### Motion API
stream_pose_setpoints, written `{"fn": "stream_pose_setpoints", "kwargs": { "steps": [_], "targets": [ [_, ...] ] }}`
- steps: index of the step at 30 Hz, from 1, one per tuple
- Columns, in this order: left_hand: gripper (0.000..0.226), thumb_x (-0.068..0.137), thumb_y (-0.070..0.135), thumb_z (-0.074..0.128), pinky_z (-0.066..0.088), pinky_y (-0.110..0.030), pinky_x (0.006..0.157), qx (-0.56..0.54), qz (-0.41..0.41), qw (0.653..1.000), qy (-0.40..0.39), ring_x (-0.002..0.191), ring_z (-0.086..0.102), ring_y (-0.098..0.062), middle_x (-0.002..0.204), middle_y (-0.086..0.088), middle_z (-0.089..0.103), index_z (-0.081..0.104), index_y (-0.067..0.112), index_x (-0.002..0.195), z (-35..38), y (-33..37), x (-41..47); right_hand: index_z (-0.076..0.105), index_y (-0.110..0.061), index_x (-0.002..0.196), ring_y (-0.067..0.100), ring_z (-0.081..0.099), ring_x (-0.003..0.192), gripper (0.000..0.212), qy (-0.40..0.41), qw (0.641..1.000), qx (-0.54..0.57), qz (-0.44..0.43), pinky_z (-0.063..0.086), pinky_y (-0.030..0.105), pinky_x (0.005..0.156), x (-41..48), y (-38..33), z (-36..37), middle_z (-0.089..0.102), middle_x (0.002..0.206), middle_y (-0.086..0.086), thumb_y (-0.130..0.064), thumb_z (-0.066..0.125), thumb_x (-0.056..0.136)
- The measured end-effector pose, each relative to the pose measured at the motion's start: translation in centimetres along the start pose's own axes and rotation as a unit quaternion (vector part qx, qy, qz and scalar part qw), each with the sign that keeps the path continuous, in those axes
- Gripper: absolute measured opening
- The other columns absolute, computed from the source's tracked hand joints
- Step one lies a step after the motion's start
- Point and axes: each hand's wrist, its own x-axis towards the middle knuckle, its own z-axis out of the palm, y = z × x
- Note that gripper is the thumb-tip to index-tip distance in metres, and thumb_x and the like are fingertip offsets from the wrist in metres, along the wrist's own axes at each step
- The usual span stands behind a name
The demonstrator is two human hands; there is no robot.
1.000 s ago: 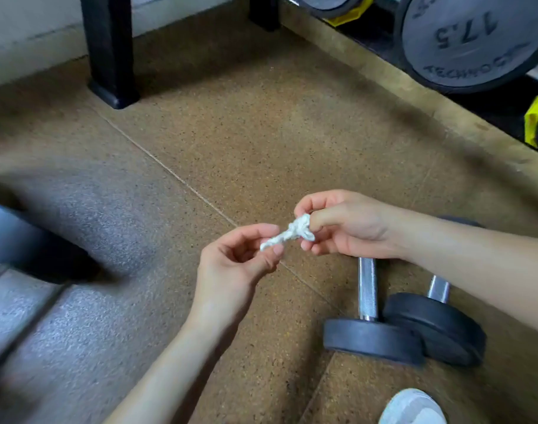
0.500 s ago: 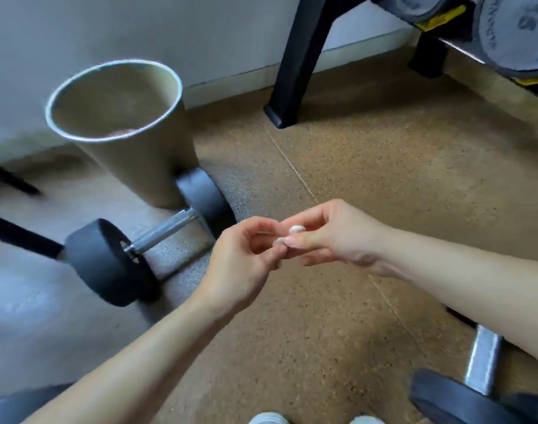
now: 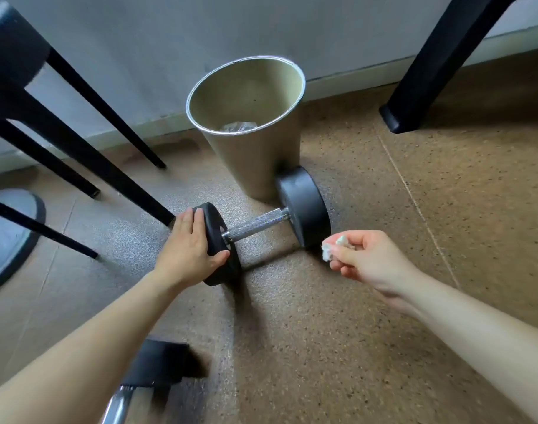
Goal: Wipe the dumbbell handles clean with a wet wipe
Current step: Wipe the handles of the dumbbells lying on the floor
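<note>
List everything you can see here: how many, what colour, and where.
dumbbell: one, black heads and steel handle, on the floor in front of the bin
second dumbbell: one, black and steel, bottom edge, partly cut off
bin: one, dull gold metal, by the wall
wet wipe: one, white, wadded, in the right hand
furniture legs: several, black, left side
rack leg: one, black, upper right
left hand: rests on one head of the dumbbell
right hand: pinches the wet wipe

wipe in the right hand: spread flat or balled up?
Balled up. The wet wipe is a small crumpled white wad pinched by the right hand, with no flat sheet showing.
</note>
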Motion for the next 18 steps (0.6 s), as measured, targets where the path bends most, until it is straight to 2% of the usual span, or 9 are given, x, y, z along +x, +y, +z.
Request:
{"fn": "stream_pose_setpoints", "kwargs": {
  "steps": [3, 5, 7, 10, 12, 13, 14, 16, 18],
  "targets": [
    [0.107, 0.081, 0.061, 0.062, 0.014, -0.037, 0.121, 0.019, 0.000, 1.000, -0.005, 0.149, 0.006, -0.028, 0.160, -0.016, 0.008, 0.007, 0.003, 0.153, 0.5, -0.2, -0.7, 0.062, -0.006, 0.094, 0.015, 0.063, 0.059, 0.014, -0.040, 0.998, -0.039, -0.007, 0.051, 0.017, 0.051, 1.5, -1.0, 1.2, 0.064, 0.075, 0.012, 0.005, 0.055, 0.092],
    [0.106, 0.079, 0.062, 0.062, 0.020, -0.036, 0.118, 0.036, 0.006, 0.999, -0.002, 0.148, 0.012, -0.026, 0.160, -0.013, 0.013, 0.010, 0.007, 0.153, 0.1, -0.3, -1.8, 0.063, -0.006, 0.088, 0.014, 0.061, 0.055, 0.014, -0.062, 0.993, -0.095, -0.023, 0.052, 0.019, 0.052, 2.4, -1.5, 2.6, 0.064, 0.071, 0.013, 0.008, 0.059, 0.088],
    [0.099, 0.078, 0.058, 0.066, 0.028, -0.037, 0.114, 0.060, 0.032, 0.998, 0.014, 0.143, 0.025, -0.027, 0.156, -0.011, 0.025, 0.020, 0.009, 0.151, -0.2, -0.5, -2.9, 0.066, -0.007, 0.078, 0.015, 0.058, 0.054, 0.015, -0.076, 0.984, -0.157, -0.033, 0.051, 0.028, 0.058, 3.0, -1.2, 4.3, 0.064, 0.068, 0.013, 0.006, 0.063, 0.085],
    [0.074, 0.073, 0.046, 0.077, 0.046, -0.041, 0.097, 0.059, 0.073, 0.994, 0.057, 0.121, 0.051, -0.030, 0.134, -0.008, 0.054, 0.050, 0.014, 0.135, -0.4, -0.9, -4.5, 0.071, -0.014, 0.071, 0.019, 0.056, 0.063, 0.018, -0.076, 0.980, -0.184, 0.003, 0.048, 0.034, 0.065, 3.4, 0.4, 7.1, 0.064, 0.064, 0.008, 0.000, 0.066, 0.082],
    [0.055, 0.070, 0.043, 0.079, 0.049, -0.039, 0.085, -0.014, 0.078, 0.994, 0.076, 0.109, 0.053, -0.026, 0.114, -0.001, 0.056, 0.059, 0.021, 0.117, -0.6, -1.4, -4.4, 0.072, -0.005, 0.073, 0.019, 0.053, 0.066, 0.014, -0.074, 0.985, -0.152, 0.036, 0.046, 0.032, 0.068, 3.5, 1.7, 8.3, 0.061, 0.064, 0.008, -0.004, 0.063, 0.083],
    [0.055, 0.068, 0.044, 0.081, 0.046, -0.037, 0.089, -0.052, 0.080, 0.993, 0.063, 0.112, 0.050, -0.025, 0.114, 0.000, 0.052, 0.058, 0.023, 0.113, -0.7, -1.7, -4.1, 0.071, 0.000, 0.074, 0.019, 0.050, 0.065, 0.016, -0.074, 0.987, -0.129, 0.053, 0.043, 0.032, 0.069, 3.4, 2.5, 8.7, 0.057, 0.063, 0.009, -0.006, 0.061, 0.085],
    [0.063, 0.063, 0.045, 0.084, 0.040, -0.036, 0.097, -0.092, 0.075, 0.992, 0.034, 0.121, 0.044, -0.024, 0.122, -0.002, 0.049, 0.055, 0.025, 0.116, -0.7, -2.1, -3.6, 0.071, 0.003, 0.078, 0.018, 0.048, 0.065, 0.018, -0.072, 0.990, -0.099, 0.072, 0.042, 0.031, 0.070, 3.5, 3.3, 9.2, 0.054, 0.063, 0.009, -0.007, 0.058, 0.087],
    [0.098, 0.052, 0.052, 0.087, 0.027, -0.032, 0.110, -0.155, 0.069, 0.983, -0.067, 0.138, 0.029, -0.021, 0.144, -0.004, 0.035, 0.041, 0.026, 0.134, -0.6, -2.5, -2.7, 0.069, 0.003, 0.093, 0.013, 0.050, 0.063, 0.015, -0.040, 0.994, -0.019, 0.100, 0.046, 0.027, 0.073, 3.3, 4.9, 10.0, 0.056, 0.067, 0.007, -0.003, 0.056, 0.091],
    [0.125, 0.045, 0.066, 0.082, 0.028, -0.031, 0.111, -0.133, 0.089, 0.980, -0.117, 0.141, 0.027, -0.020, 0.150, -0.002, 0.028, 0.024, 0.026, 0.148, -0.1, -2.6, -2.7, 0.067, -0.004, 0.101, 0.012, 0.055, 0.061, 0.016, 0.030, 0.996, 0.034, 0.082, 0.050, 0.024, 0.069, 3.2, 6.1, 10.7, 0.062, 0.068, 0.008, 0.003, 0.061, 0.088]
  ]
}}
